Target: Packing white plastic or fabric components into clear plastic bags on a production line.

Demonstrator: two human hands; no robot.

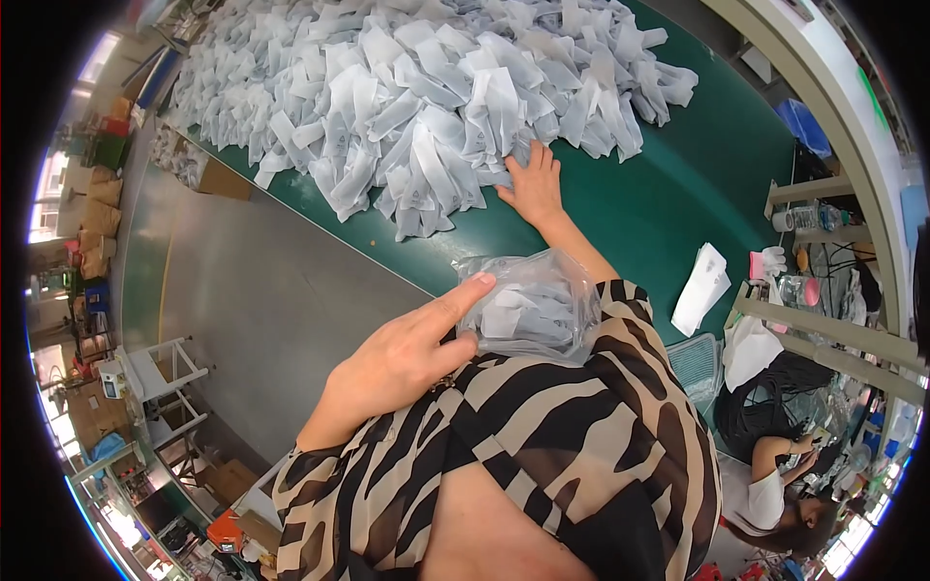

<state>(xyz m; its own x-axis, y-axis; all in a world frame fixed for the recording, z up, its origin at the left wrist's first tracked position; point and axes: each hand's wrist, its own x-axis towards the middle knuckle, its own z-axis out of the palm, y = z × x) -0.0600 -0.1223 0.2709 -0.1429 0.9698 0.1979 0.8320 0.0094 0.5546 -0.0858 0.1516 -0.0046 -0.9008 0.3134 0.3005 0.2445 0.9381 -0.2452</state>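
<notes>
A large heap of small frosted white packets [417,107] covers the far part of the green table [678,184]. At the heap's near edge my right hand [538,189] reaches in, its fingers spread and touching the packets there. Close to my body, a clear plastic bag [581,290] stands with its mouth open and several such packets inside. My left hand [402,353] holds the left side of this bag between thumb and index finger; the bag partly hides the grip.
A stack of white paper slips [699,290] lies at the table's right, near a clear plastic tray [696,368]. Metal shelving [823,344] with bottles and black cables borders the right side. A person [775,499] sits at lower right. Grey floor [262,290] spreads to the left.
</notes>
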